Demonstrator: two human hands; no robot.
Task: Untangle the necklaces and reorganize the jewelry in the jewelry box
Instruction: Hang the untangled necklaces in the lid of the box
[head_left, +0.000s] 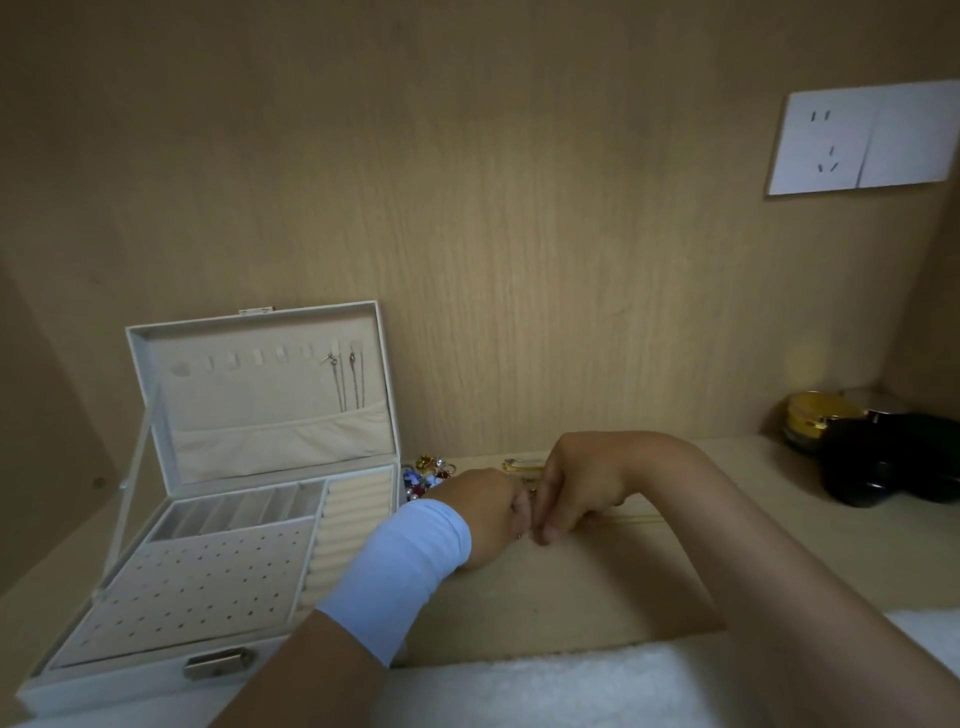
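Obs.: the white rectangular jewelry box with beige velvet lining (156, 691) stands open at the left of the pale wooden desk (571, 597), its lid (270, 441) upright. Two thin silver chains (345, 382) hang from hooks at the right end of the lid. The perforated earring panel and ring rolls in the tray hold nothing we can see.

The left hand (485, 519), with a white sleeve band (400, 566) on its wrist, and the right hand (579, 491) meet at mid-desk. Fingers of both are curled, fingertips touching, pinching a thin gold necklace chain (641, 518); it trails rightward along the desk from under the right hand, the pinched part mostly hidden.

A small heap of multicoloured jewelry pieces (423, 475) lies just right of the box, behind the left hand. A gold-toned piece (519, 466) lies behind the right hand – too small to identify.

Far right: a gold-lidded jar (815, 418) and glossy black jars (883, 457).
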